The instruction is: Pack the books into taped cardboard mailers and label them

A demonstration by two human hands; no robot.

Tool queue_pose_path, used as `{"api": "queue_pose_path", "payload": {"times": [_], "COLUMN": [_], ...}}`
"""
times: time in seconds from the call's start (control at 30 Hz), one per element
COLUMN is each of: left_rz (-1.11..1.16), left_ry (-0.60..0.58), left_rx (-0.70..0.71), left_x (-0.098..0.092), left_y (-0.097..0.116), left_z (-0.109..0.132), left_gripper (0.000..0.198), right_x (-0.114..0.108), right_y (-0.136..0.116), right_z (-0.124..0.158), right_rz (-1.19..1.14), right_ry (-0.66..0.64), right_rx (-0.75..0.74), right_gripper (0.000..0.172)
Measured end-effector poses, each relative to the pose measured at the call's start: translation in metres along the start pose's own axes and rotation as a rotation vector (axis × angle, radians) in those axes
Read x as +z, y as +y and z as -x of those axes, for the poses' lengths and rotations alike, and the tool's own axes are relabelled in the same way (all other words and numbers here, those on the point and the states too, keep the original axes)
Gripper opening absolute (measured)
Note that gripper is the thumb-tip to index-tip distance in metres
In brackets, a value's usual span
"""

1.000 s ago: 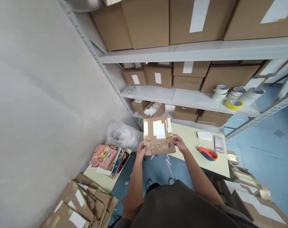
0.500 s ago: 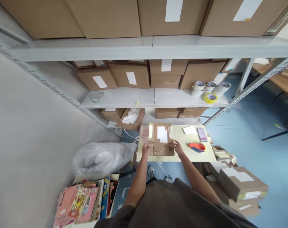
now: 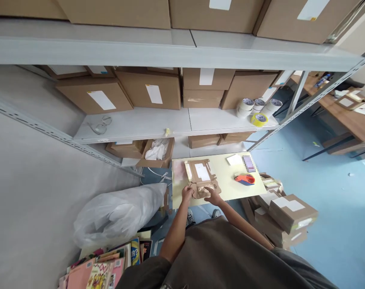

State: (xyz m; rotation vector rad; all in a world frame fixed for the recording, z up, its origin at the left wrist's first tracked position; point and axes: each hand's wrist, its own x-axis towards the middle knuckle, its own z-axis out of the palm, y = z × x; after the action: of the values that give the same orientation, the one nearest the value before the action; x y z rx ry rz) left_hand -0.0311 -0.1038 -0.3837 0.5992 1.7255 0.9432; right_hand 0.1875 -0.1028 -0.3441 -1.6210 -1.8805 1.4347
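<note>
A small flattened cardboard box [image 3: 197,181] lies unfolded on the pale yellow table [image 3: 230,186]. White paper labels and strips of clear tape show on it. At its near left corner, my left hand [image 3: 186,194] is closed on the cardboard edge. My right hand [image 3: 214,197] is open, fingers spread over the shiny taped near flap. To the right lies an orange and blue tape dispenser [image 3: 245,179]. Beyond it are a phone [image 3: 249,163] and a white slip of paper [image 3: 234,160].
Metal shelving [image 3: 134,120] with cardboard boxes rises behind the table. Tape rolls [image 3: 259,119] stand on its middle shelf. On the left are a stuffed plastic bag [image 3: 119,212] and magazines [image 3: 94,273]. Stacked cartons [image 3: 293,212] sit on the floor at right.
The cardboard box has turned slightly and its near flap lies spread out. My right hand has moved from the right edge inward onto that flap. The view has shifted.
</note>
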Motion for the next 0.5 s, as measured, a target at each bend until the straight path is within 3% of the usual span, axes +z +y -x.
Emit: {"api": "queue_pose_path", "payload": {"times": [0.1,0.2,0.33,0.5], "left_rz": [0.188,0.285,0.220,-0.010], "left_ry": [0.003,-0.010,-0.196,0.052], "left_rx": [0.077,0.157,0.158,0.219], "left_x": [0.018,0.047,0.074,0.063], "left_y": [0.032,0.063,0.098,0.143], "left_z": [0.012,0.028,0.039,0.007], "left_gripper": [0.027,0.039,0.052,0.078], "right_x": [-0.002,-0.016,-0.059,-0.122], "right_y": [-0.013,-0.020,-0.009,0.025], "right_z": [0.002,0.006,0.014,0.034], "right_rz": [0.170,0.235,0.177,0.015], "right_ry": [0.045,0.198,0.361,0.375], "right_rx": [-0.112,-0.134,-0.070,-0.112], "right_gripper": [0.095,0.077,0.061,0.057]}}
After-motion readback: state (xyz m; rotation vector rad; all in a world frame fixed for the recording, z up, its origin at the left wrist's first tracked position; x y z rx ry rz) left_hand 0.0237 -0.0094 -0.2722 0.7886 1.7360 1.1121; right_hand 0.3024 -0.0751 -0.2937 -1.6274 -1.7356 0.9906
